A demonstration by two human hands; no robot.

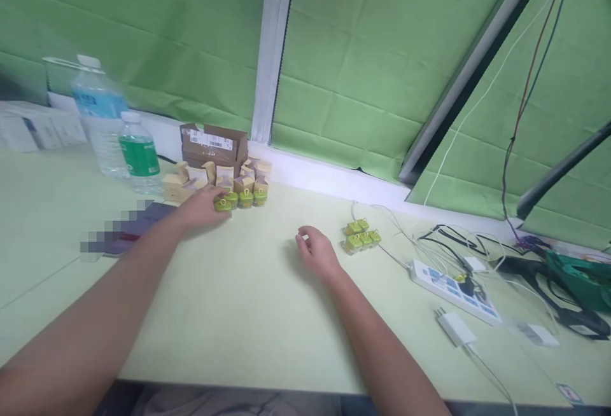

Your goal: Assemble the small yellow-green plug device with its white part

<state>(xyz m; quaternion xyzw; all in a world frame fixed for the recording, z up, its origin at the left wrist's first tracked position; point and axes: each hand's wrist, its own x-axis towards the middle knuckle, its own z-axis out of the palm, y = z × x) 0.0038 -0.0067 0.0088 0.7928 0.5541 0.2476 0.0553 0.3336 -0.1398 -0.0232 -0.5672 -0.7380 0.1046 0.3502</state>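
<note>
My left hand (203, 207) is closed on a small clear jar with a green lid and a looped top (223, 205), at the front left of a cluster of matching jars. Beside it, other green-lidded jars (245, 198) stand before opened small cardboard boxes (225, 177). My right hand (317, 254) hovers over or rests on the table, which I cannot tell; its fingers are loosely curled, thumb apart, and nothing shows in them. Just right of it, a second group of green-lidded jars (354, 242) stands on the table.
A brown carton (214, 147) stands behind the small boxes. Left of it are a large water bottle (102, 123) and a smaller green-labelled bottle (140, 155). A dark purple flat item (147, 219) lies under my left forearm. Rightward are a power strip (453, 292), a charger (456, 328) and tangled cables.
</note>
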